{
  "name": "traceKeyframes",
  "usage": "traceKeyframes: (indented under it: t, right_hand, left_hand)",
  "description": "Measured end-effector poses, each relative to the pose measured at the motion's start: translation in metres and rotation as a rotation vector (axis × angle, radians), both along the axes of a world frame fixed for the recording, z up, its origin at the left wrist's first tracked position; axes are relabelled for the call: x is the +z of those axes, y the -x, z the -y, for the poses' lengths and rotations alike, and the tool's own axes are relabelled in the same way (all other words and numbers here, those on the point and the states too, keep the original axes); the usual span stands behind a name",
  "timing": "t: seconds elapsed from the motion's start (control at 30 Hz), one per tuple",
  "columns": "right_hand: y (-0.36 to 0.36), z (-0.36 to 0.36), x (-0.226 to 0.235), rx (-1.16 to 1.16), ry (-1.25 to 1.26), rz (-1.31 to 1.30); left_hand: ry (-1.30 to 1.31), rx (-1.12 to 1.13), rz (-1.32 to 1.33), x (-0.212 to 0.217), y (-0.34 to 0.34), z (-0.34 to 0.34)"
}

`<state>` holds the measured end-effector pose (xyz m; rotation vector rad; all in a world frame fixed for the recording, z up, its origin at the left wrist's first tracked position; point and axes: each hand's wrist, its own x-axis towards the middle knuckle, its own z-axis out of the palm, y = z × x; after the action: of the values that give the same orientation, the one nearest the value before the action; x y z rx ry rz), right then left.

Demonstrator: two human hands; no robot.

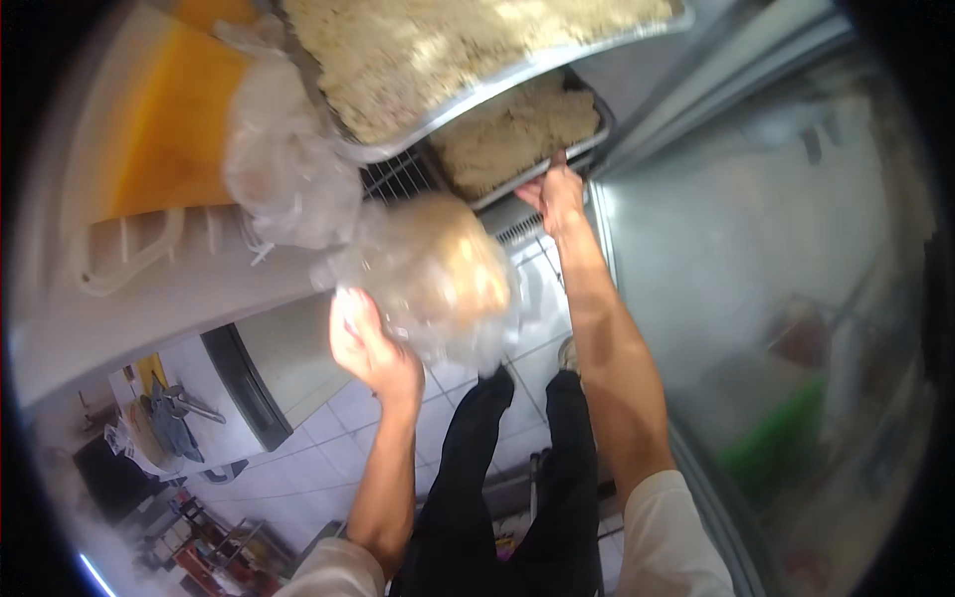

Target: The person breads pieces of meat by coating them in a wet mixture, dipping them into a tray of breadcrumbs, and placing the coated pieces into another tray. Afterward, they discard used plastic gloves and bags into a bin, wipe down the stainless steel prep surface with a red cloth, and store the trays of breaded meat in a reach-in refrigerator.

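My left hand is closed on the gathered edge of a clear plastic bag, which hangs in front of the shelves with something pale orange inside. The bag is blurred, so its contents cannot be made out. With its thumb over the rim, my right hand grips the front edge of the lower metal tray, filled with a pale, crumbly mass. Above it sits a larger metal tray heaped with the same kind of stuff. Another knotted clear bag lies left of the trays.
A wire rack shows beneath the trays. To the right stands a glass door with a metal frame. An orange container is at the upper left. Below are a tiled floor and a white cabinet with cloths hanging on it.
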<state>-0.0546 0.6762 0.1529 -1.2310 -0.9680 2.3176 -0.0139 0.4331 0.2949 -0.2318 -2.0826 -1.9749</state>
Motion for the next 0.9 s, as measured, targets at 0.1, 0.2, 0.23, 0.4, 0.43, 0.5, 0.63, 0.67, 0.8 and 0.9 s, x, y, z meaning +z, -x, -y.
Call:
traceKeyframes:
  t: [0.1,0.2,0.23,0.4,0.43,0.5,0.63,0.67,0.8,0.9]
  right_hand:
    - [0.0,0.011,0.001,-0.008,0.018,-0.042]
    - [-0.004,0.0,-0.003,-0.001,0.09,-0.01]
    - [-0.008,-0.003,-0.004,0.005,0.08,0.0]
    - [-0.047,0.006,0.007,-0.079,0.146,-0.034]
    - [-0.061,0.01,0.01,-0.165,0.13,-0.005]
    - [-0.095,0.044,0.022,-0.099,0.0,0.048]
    - [-0.166,0.116,0.049,0.128,-0.335,0.037]
    - [-0.176,0.123,0.039,0.132,-0.334,0.041]
    - [-0.181,0.137,0.014,0.357,-0.133,0.255]
    - [-0.16,0.138,0.025,0.432,-0.22,0.179]
  left_hand:
    - [-0.058,-0.02,0.07,0.019,-0.034,0.018]
    - [-0.049,-0.082,0.223,0.026,-0.068,0.025]
    - [-0.03,-0.115,0.274,0.031,-0.078,0.031]
    - [-0.053,-0.121,0.414,0.045,-0.108,0.061]
    - [-0.012,-0.127,0.41,0.051,-0.11,0.055]
    - [0.036,-0.104,0.408,0.051,-0.109,0.054]
    - [0.028,-0.065,0.393,0.041,-0.103,0.058]
    - [0.019,-0.06,0.382,0.04,-0.101,0.059]
    - [0.024,-0.066,0.382,0.035,-0.085,0.067]
    - [0.031,-0.061,0.355,0.034,-0.072,0.065]
